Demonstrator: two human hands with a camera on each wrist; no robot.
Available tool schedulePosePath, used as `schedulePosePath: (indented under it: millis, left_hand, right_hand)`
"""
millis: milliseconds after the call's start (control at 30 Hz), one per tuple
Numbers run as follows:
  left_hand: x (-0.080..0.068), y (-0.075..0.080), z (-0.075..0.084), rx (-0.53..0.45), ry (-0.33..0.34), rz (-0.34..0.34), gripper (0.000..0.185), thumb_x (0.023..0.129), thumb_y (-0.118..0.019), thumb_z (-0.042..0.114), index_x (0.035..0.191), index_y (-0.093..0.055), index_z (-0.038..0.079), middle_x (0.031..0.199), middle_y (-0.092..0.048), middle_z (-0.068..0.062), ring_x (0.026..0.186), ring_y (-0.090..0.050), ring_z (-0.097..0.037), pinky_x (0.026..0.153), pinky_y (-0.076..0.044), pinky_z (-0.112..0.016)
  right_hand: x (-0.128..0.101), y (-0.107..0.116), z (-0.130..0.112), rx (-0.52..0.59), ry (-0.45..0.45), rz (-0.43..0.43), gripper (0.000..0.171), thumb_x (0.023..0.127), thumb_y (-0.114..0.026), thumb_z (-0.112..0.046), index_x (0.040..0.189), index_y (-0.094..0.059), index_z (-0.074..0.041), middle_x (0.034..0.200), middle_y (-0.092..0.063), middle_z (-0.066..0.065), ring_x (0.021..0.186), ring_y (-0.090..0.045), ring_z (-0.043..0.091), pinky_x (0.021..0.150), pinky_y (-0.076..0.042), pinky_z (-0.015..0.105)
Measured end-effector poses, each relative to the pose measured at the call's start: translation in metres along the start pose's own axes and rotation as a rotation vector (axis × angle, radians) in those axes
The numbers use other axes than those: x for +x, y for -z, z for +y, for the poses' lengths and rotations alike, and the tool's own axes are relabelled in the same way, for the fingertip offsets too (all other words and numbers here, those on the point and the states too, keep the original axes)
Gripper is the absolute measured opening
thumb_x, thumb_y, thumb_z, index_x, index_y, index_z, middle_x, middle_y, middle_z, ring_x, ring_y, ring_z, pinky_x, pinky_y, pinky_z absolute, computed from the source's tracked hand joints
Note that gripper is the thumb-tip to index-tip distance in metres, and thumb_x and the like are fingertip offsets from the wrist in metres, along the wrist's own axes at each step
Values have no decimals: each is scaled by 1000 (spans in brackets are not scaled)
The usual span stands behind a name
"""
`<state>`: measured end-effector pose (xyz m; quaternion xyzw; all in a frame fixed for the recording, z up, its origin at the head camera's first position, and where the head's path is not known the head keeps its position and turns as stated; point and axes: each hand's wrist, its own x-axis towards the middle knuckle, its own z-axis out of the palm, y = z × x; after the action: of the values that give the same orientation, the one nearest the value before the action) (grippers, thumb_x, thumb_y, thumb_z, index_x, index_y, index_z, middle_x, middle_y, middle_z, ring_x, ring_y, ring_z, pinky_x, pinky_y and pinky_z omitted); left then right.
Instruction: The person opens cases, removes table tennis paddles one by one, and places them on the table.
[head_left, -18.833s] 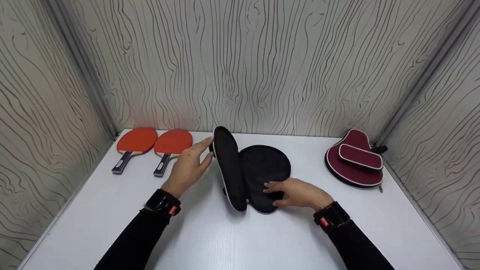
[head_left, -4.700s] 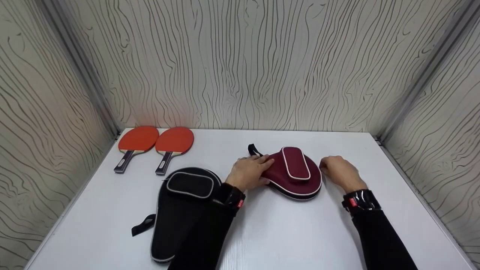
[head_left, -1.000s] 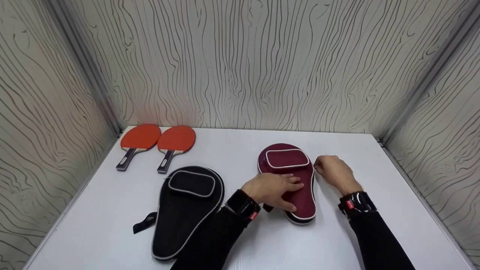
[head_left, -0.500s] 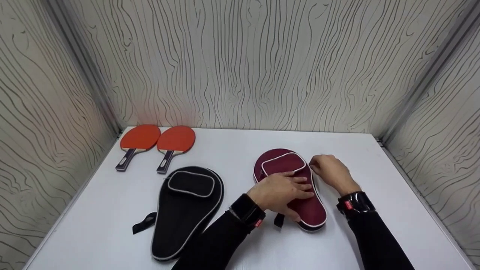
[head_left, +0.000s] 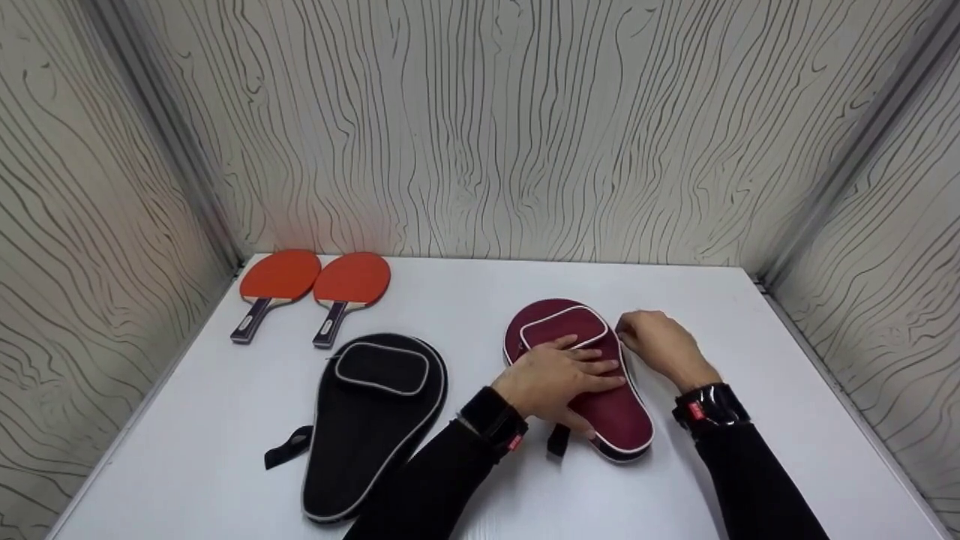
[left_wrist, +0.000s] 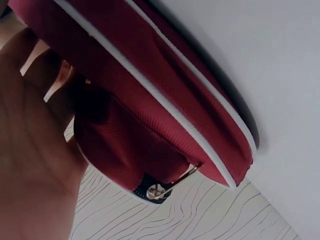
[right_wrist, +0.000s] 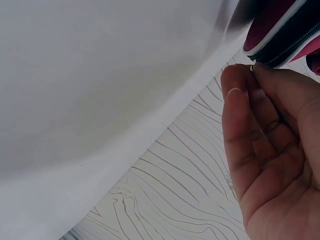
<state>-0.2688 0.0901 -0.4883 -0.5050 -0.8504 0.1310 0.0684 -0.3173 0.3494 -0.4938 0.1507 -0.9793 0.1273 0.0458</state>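
A maroon table tennis paddle case [head_left: 624, 421] with white piping lies on the white table, its narrow end towards me. My left hand [head_left: 551, 381] rests on top of it, fingers spread over the fabric and the lower edge of its pocket [head_left: 566, 327]. At the case's right edge, my right hand [head_left: 664, 346] pinches a small zipper pull, mostly hidden by the fingertips. The right wrist view shows the dark zipper [right_wrist: 295, 42] running from that pinch along the case's side. A metal pull on the pocket [left_wrist: 156, 191] hangs free in the left wrist view.
A black paddle case [head_left: 367, 442] with a wrist strap [head_left: 289, 448] lies to the left, partly under my left sleeve. Two red paddles, a left one [head_left: 281, 275] and a right one [head_left: 352, 279], lie at the back left. Patterned walls [head_left: 480, 135] stand around the table.
Earlier, the black case lay open; now it lies closed at left. The maroon case came from back right to the middle and turned its narrow end towards me. In the last half second little moved.
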Motion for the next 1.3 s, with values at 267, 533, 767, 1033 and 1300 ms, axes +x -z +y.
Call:
schedulePosePath:
  millis: [267,533,767,1033,1300]
  left_hand:
    - [-2,-5,-7,-27,61,8,89,106,-64,85,183,-40,48,188,-43,21,178,-39,-7,151,-27,-39]
    - [-6,-7,-16,-54,105,1,89,105,-66,85,182,-42,47,188,-43,21,178,-40,-8,152,-27,-40]
    - [-9,-10,-23,-77,152,0,88,105,-68,84,181,-45,46,187,-46,20,177,-42,-8,151,-29,-41]
    - [-13,-9,-31,-117,214,-15,90,104,-68,84,181,-46,44,187,-46,18,177,-43,-10,151,-29,-44]
    - [-16,-14,-38,-109,275,-25,89,104,-67,85,180,-46,45,187,-46,18,176,-45,-11,150,-31,-43]
  right_hand:
    - [0,0,-4,14,42,-2,9,107,-77,-4,108,-87,-5,108,-88,15,105,-85,40,91,-69,63]
    - [1,-2,-10,16,58,-24,9,108,-78,-5,109,-87,-6,108,-88,14,106,-85,40,93,-69,62]
    - [2,-5,-15,30,91,-33,9,108,-78,-5,108,-87,-7,107,-88,10,104,-85,36,92,-70,60]
    - [2,-8,-20,50,128,-49,10,108,-78,-5,109,-88,-8,106,-89,9,104,-86,34,94,-71,59]
    - [1,-8,-27,33,135,-57,8,108,-80,-7,105,-87,-10,103,-88,6,100,-85,27,90,-71,55]
